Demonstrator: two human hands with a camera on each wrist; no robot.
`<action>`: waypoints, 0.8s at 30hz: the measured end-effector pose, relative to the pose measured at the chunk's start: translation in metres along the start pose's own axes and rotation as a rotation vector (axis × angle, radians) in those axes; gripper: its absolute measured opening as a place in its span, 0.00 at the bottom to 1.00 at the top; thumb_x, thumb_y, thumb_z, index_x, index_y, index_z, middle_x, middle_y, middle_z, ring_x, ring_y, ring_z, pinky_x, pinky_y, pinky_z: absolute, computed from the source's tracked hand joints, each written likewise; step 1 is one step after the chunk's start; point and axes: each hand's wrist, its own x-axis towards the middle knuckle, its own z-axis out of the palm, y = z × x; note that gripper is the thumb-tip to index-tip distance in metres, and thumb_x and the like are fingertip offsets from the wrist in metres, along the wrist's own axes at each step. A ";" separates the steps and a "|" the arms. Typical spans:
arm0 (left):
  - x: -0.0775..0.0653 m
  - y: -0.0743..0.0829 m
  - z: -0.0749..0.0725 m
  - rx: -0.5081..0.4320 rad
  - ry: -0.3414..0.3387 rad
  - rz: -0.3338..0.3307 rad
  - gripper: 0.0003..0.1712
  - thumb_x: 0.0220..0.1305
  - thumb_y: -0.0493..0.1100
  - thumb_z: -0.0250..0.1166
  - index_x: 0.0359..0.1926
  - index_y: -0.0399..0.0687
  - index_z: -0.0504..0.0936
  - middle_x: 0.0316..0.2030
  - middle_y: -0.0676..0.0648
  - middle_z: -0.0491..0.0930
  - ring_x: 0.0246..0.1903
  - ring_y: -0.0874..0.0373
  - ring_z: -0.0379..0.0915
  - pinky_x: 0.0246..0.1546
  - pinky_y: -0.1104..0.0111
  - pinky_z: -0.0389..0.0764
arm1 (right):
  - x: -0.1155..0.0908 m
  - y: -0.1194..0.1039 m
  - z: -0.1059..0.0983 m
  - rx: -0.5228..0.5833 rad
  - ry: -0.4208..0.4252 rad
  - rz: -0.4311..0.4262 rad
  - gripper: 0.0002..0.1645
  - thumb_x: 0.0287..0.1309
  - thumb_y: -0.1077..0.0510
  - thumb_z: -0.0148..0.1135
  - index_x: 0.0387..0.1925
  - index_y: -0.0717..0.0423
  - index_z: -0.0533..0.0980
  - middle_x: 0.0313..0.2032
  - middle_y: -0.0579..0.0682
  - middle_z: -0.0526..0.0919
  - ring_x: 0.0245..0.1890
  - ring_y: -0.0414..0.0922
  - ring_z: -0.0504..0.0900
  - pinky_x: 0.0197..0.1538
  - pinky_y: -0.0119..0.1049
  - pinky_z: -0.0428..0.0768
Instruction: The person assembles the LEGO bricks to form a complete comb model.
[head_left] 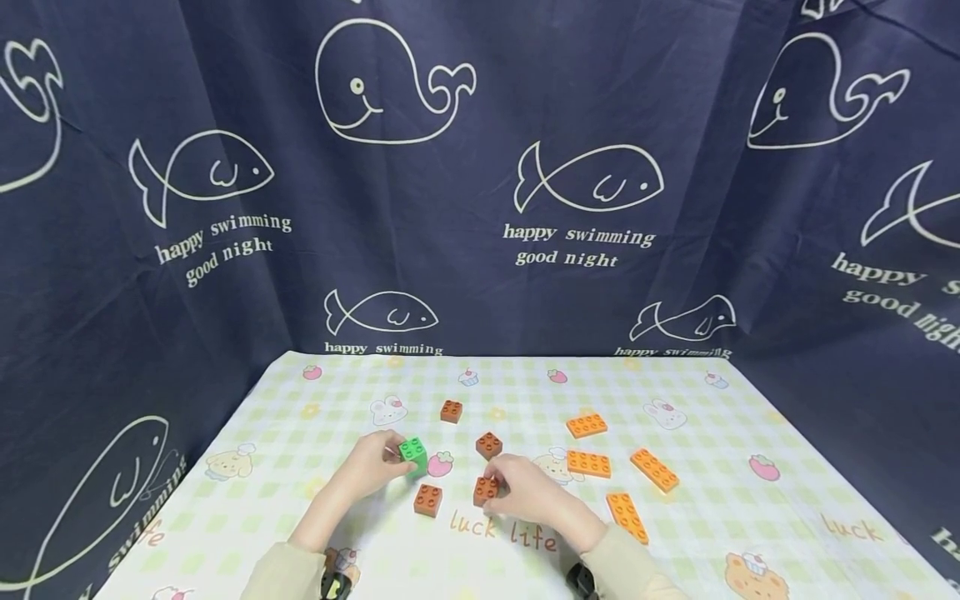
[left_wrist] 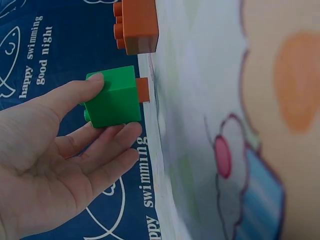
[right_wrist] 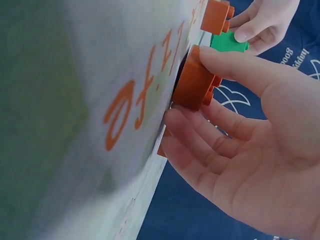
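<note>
My left hand (head_left: 380,457) pinches a green toy building brick (head_left: 412,454) between thumb and fingers. In the left wrist view the green brick (left_wrist: 114,97) appears held just off the cloth, its studs facing the palm. My right hand (head_left: 522,490) grips a reddish-brown brick (head_left: 485,492) by its sides. The right wrist view shows this brown brick (right_wrist: 192,80) slightly tilted at the cloth; whether it touches is hard to tell. Another brown brick (head_left: 427,500) lies between the hands, nearer the front. Two more, a middle brown brick (head_left: 489,446) and a far brown brick (head_left: 451,412), lie beyond.
Several flat orange bricks (head_left: 588,463) lie scattered to the right of my right hand. A patterned cloth (head_left: 300,425) covers the table. Dark blue curtains (head_left: 480,183) with whale and fish drawings hang behind and at both sides.
</note>
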 end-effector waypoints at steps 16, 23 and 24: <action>-0.006 0.021 0.008 -0.066 0.017 0.056 0.20 0.50 0.43 0.72 0.43 0.39 0.79 0.34 0.50 0.79 0.33 0.59 0.78 0.42 0.60 0.81 | -0.015 0.015 -0.013 0.031 0.063 0.031 0.19 0.48 0.56 0.68 0.43 0.58 0.77 0.38 0.49 0.79 0.39 0.46 0.77 0.43 0.41 0.78; -0.006 0.030 0.014 -0.107 -0.005 0.107 0.23 0.51 0.44 0.72 0.46 0.36 0.77 0.37 0.47 0.79 0.35 0.56 0.80 0.40 0.62 0.82 | -0.020 0.018 -0.017 0.008 0.088 0.061 0.18 0.49 0.56 0.68 0.43 0.57 0.77 0.37 0.47 0.77 0.39 0.46 0.76 0.42 0.40 0.77; -0.006 0.031 0.015 -0.117 -0.010 0.111 0.22 0.51 0.43 0.71 0.45 0.37 0.77 0.37 0.47 0.79 0.35 0.56 0.80 0.40 0.63 0.82 | -0.021 0.019 -0.018 0.006 0.095 0.063 0.18 0.49 0.56 0.68 0.43 0.57 0.77 0.36 0.47 0.77 0.39 0.46 0.76 0.42 0.40 0.77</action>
